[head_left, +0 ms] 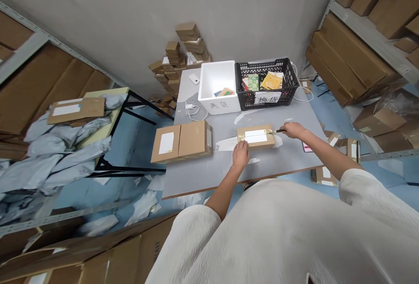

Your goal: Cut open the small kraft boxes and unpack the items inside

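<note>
A small brown cardboard box point(262, 145) with a white label and clear tape lies on the grey table point(193, 181). My right hand point(293, 130) is closed round the dark handle of a knife point(279, 131), whose thin blade reaches left over the top of the box. At the near left corner of the box rests my left hand point(241, 154), touching it; what its fingers do there is too small to tell.
Two larger boxes point(195, 139) stand at the table's left. Behind are a white foam box point(218, 105) and a black crate point(262, 99) holding packets. A phone point(194, 79), cables and torn paper lie about. Shelves with boxes flank both sides.
</note>
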`<move>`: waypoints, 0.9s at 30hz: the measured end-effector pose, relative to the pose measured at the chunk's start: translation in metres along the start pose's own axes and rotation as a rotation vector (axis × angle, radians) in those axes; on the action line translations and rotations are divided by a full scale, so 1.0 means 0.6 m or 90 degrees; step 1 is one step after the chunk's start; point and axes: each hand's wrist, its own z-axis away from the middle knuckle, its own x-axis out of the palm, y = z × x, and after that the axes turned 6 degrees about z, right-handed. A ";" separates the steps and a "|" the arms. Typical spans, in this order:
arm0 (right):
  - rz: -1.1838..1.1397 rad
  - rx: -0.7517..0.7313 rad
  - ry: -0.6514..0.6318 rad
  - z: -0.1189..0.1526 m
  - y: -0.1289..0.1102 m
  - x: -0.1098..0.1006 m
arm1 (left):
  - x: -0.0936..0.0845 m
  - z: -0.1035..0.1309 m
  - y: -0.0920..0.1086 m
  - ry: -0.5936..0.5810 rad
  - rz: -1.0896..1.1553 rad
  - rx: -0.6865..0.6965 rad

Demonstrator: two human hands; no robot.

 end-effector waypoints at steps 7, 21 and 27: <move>-0.046 -0.019 0.027 0.025 0.041 0.027 | -0.010 -0.011 0.023 -0.048 -0.072 -0.046; -0.237 -0.027 0.129 0.039 0.099 0.083 | -0.032 -0.053 0.040 -0.129 -0.167 -0.121; -0.418 0.042 0.101 0.042 0.078 0.111 | -0.019 -0.100 0.086 -0.173 -0.104 0.016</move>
